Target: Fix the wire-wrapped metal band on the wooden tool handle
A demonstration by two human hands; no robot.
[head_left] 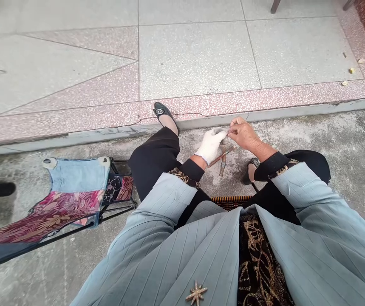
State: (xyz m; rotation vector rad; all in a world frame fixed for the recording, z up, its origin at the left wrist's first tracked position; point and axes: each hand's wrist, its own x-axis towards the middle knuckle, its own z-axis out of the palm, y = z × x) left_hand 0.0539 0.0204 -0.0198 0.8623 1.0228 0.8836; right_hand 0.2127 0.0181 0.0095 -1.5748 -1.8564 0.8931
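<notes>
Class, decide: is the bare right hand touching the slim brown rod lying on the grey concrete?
Apart: the head view shows grey concrete between the bare right hand and the end of the slim brown rod.

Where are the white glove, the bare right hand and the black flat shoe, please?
White cloth glove (pixel 210 145): head view, on the back of the left hand.
Bare right hand (pixel 243 135): head view, on the back of the hand.
Black flat shoe (pixel 160 110): head view, on the toe.

No readable text, labels or numbers show.

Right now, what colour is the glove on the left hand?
The glove is white; it shows best in the head view.
</notes>
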